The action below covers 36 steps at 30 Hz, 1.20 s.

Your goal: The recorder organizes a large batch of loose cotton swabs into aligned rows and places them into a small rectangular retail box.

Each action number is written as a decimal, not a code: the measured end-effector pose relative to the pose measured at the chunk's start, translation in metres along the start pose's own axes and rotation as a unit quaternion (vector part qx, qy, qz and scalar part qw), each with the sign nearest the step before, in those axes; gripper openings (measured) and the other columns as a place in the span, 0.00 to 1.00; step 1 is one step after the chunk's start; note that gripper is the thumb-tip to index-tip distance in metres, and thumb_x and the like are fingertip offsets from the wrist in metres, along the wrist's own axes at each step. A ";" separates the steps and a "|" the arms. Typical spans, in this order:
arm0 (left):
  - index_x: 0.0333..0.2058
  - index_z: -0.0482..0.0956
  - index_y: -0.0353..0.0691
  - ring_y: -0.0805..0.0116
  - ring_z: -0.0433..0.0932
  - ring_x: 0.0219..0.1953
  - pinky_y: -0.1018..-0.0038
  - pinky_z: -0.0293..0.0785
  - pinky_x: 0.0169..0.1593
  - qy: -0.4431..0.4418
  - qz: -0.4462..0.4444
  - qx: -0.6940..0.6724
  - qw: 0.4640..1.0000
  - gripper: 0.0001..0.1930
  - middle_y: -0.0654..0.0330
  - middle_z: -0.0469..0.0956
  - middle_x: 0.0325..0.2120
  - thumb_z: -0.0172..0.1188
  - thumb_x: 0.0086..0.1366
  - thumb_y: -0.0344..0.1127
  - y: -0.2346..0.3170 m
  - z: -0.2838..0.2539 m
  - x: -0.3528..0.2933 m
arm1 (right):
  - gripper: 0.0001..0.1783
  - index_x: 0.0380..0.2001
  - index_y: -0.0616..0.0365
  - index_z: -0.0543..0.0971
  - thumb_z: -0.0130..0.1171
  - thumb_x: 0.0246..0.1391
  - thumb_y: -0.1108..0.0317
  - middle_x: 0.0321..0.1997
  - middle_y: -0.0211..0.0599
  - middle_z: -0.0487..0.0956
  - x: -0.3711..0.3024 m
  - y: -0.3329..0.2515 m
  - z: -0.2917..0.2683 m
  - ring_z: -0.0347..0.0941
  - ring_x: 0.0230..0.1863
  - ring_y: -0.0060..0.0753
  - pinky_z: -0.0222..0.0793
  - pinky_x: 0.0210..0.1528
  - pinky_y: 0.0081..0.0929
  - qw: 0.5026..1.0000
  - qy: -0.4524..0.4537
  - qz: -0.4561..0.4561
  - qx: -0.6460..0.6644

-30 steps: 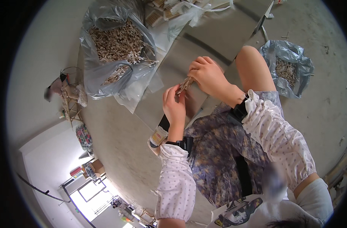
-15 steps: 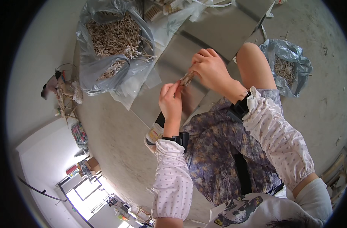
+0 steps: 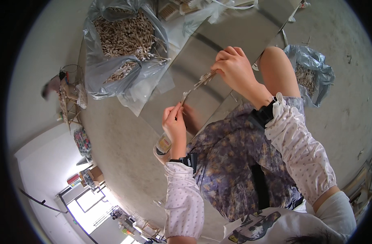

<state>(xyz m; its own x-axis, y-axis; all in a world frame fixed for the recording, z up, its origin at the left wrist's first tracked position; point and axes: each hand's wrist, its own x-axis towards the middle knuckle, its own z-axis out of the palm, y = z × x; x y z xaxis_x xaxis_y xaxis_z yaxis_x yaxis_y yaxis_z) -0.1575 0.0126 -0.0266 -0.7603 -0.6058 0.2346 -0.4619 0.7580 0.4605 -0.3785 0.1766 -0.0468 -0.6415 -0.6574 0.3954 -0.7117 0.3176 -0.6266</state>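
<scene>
My right hand (image 3: 236, 67) is closed around the ends of a small bundle of cotton swabs (image 3: 204, 78) with wooden sticks, their white tips pointing toward my left hand. Pinched between the fingertips of my left hand (image 3: 173, 120) are a few more cotton swabs (image 3: 184, 97), tips up. A gap separates the two lots. Both hands are above a shiny metal sheet (image 3: 186, 61). Beyond it on the left, a large grey plastic bag (image 3: 92, 73) holds a heap of loose cotton swabs (image 3: 123, 36).
A smaller grey bag (image 3: 326, 73) with more swabs stands on the floor to the right of my knee (image 3: 277, 69). Clear plastic packs (image 3: 169, 11) lie at the far edge. Another person (image 3: 51, 87) sits at the left beside a wooden stand (image 3: 68, 103).
My hands have drawn apart: the left moved down and left with a few swabs, the right slightly up and right with the bundle.
</scene>
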 end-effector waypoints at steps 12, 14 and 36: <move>0.42 0.84 0.37 0.63 0.79 0.34 0.70 0.75 0.40 -0.143 -0.034 -0.087 0.985 0.09 0.57 0.79 0.35 0.61 0.62 0.27 0.043 0.012 0.058 | 0.08 0.24 0.47 0.86 0.63 0.38 0.72 0.31 0.26 0.76 -0.002 -0.013 0.010 0.70 0.44 0.32 0.63 0.54 0.30 0.998 -0.035 -0.020 0.038; 0.43 0.85 0.38 0.68 0.79 0.35 0.75 0.75 0.41 -0.150 0.019 -0.085 0.985 0.11 0.59 0.79 0.34 0.64 0.61 0.26 0.049 0.013 0.058 | 0.08 0.24 0.47 0.86 0.63 0.38 0.72 0.31 0.26 0.76 0.000 -0.012 0.010 0.70 0.44 0.33 0.63 0.54 0.30 0.999 -0.039 -0.020 0.030; 0.41 0.86 0.38 0.62 0.78 0.33 0.69 0.74 0.37 -0.046 -0.025 -0.030 0.998 0.10 0.59 0.78 0.31 0.65 0.59 0.27 0.020 0.011 0.038 | 0.06 0.23 0.46 0.85 0.64 0.39 0.71 0.31 0.23 0.77 -0.003 0.005 -0.003 0.70 0.44 0.30 0.62 0.54 0.31 1.000 -0.010 -0.014 0.015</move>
<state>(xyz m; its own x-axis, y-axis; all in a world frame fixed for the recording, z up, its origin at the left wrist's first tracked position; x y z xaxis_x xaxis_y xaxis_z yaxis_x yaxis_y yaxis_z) -0.2012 0.0075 -0.0177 -0.7773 -0.6153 0.1313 -0.4737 0.7097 0.5214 -0.3810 0.1821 -0.0487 -0.6146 -0.6802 0.3995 -0.7209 0.2786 -0.6346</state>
